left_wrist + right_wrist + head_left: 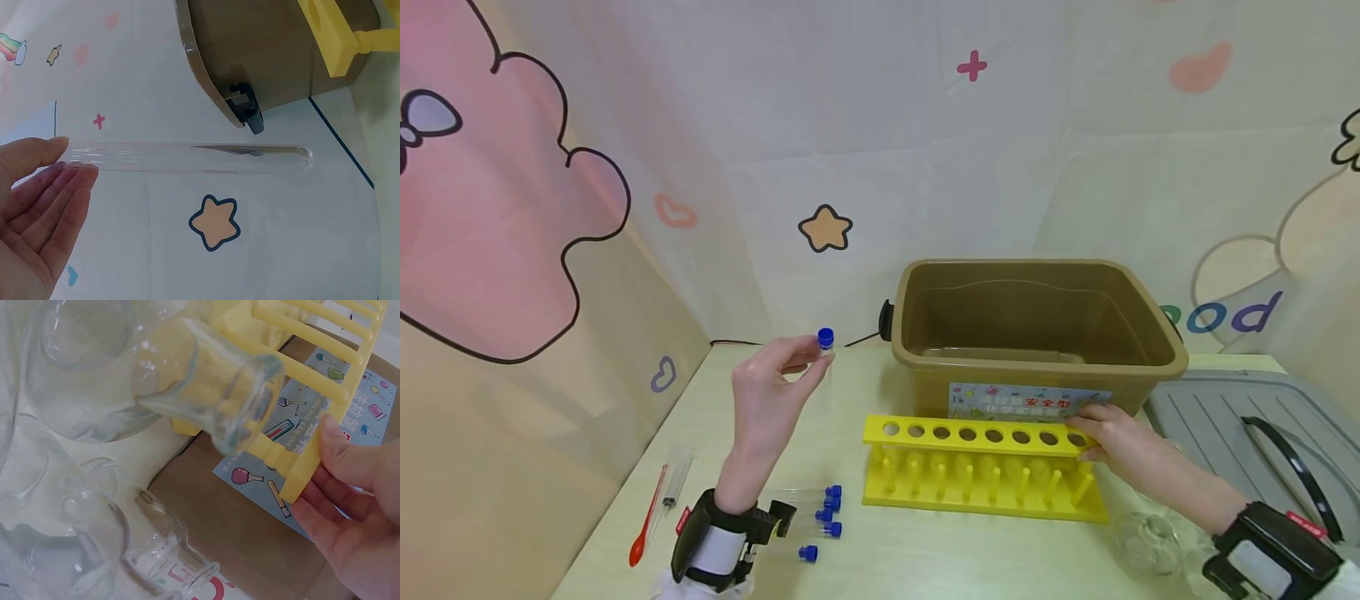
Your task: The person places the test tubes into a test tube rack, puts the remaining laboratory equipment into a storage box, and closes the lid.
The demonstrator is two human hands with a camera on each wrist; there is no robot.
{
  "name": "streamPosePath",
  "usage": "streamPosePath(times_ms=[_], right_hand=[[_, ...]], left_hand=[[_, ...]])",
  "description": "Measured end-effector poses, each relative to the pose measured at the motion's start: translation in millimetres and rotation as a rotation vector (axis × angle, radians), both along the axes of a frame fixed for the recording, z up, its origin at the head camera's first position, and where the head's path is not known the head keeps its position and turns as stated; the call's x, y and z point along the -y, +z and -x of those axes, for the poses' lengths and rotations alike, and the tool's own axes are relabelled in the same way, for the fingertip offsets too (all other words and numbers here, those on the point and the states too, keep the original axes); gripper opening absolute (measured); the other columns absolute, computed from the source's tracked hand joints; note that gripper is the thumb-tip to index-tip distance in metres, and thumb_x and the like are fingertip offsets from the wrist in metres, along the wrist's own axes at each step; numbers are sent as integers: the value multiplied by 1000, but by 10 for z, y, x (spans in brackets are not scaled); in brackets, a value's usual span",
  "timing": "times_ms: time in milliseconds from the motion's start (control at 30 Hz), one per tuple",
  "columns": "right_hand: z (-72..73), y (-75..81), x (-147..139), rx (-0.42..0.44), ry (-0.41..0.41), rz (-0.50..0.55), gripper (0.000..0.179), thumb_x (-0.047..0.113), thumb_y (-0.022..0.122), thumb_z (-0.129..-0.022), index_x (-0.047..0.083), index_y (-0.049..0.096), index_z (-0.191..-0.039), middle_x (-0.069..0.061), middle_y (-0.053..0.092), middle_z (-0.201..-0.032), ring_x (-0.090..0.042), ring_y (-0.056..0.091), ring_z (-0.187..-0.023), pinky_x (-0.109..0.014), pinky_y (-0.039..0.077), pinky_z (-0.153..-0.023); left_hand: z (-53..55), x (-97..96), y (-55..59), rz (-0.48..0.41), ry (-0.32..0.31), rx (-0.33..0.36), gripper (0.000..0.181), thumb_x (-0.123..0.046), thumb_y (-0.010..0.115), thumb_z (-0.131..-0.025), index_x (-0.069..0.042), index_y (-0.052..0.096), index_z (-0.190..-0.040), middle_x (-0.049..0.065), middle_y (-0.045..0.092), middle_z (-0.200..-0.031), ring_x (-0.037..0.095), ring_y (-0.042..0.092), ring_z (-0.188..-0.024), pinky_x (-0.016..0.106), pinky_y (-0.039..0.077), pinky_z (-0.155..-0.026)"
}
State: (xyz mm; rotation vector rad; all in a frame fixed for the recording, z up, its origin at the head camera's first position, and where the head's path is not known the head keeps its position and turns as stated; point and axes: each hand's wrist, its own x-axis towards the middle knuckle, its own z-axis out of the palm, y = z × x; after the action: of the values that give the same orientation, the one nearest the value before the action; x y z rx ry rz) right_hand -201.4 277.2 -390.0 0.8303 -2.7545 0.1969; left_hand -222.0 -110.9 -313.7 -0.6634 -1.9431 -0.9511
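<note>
My left hand (772, 397) pinches a clear test tube (187, 158) near its blue cap (826, 337), between thumb and fingertips. The tube hangs upright above the table, left of the yellow test tube rack (985, 504), and its round bottom shows in the left wrist view. My right hand (1123, 437) grips the right end of the rack's top bar, thumb on one face and fingers behind, as the right wrist view (356, 494) shows for that hand. The rack's holes hold no tubes. Several capped test tubes (831, 516) lie on the table by my left wrist.
Behind the rack stands a brown plastic bin (1037, 371). Its grey lid (1210, 408) with a black handle lies at the right. Clear glass flasks (206, 394) crowd beneath my right wrist. A red spoon (638, 546) and a syringe (677, 479) lie at the left edge.
</note>
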Motion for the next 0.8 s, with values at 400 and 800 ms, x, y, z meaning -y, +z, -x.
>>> streamPosePath(times_ms=[400,800], right_hand=[[-4,20,12,26,-30,-13,38,2,80,-59,-3,66,-94,-14,57,-92,-31,54,-83,-42,49,-70],[3,-1,-5,10,1,5,36,2,81,-59,-3,65,-91,-13,57,-89,-30,54,-80,-40,49,-68]], left_hand=[[-20,-195,53,-87,-87,40,21,-1,76,-70,2,68,-89,7,66,-83,14,63,-70,25,50,-63],[-4,-371,-19,-129,-165,94,18,-3,74,-73,0,68,-89,5,66,-82,11,63,-70,24,50,-63]])
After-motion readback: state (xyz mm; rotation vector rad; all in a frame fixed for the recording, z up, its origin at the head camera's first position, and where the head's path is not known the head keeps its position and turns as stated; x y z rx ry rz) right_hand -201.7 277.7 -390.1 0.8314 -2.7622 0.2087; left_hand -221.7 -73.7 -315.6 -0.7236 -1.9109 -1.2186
